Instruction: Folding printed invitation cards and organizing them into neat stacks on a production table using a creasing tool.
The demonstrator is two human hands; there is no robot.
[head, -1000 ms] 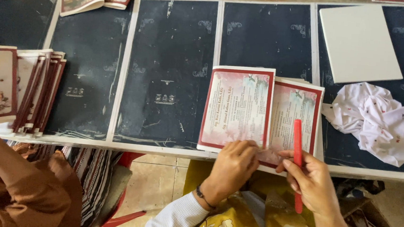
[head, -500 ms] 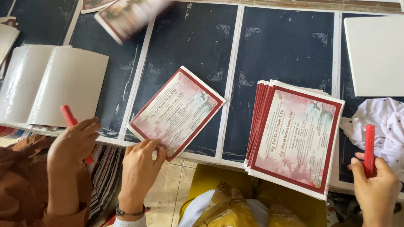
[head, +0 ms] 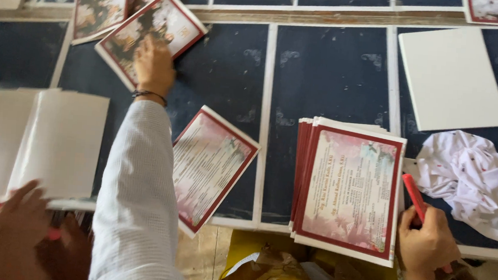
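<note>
Head view: left hand (head: 154, 64) stretched far across counter (head: 329, 75), fingers flat on red-bordered card (head: 151, 34) at far left, pressing rather than pinching. Right hand (head: 426, 243) at near edge, fist closed round red pen (head: 413, 195). Card stack (head: 347, 191) just beside it; single card (head: 212, 166) between. Step, judged: laying card out. Other person's hand (head: 11, 237) near white sheets (head: 38, 140).

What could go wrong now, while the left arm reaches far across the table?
The single red-bordered printed card overhangs the table edge under the white sleeve, so the arm might sweep it off. The stack of red-bordered cards also overhangs and could slip. The red stick in the right hand might mark it.
</note>
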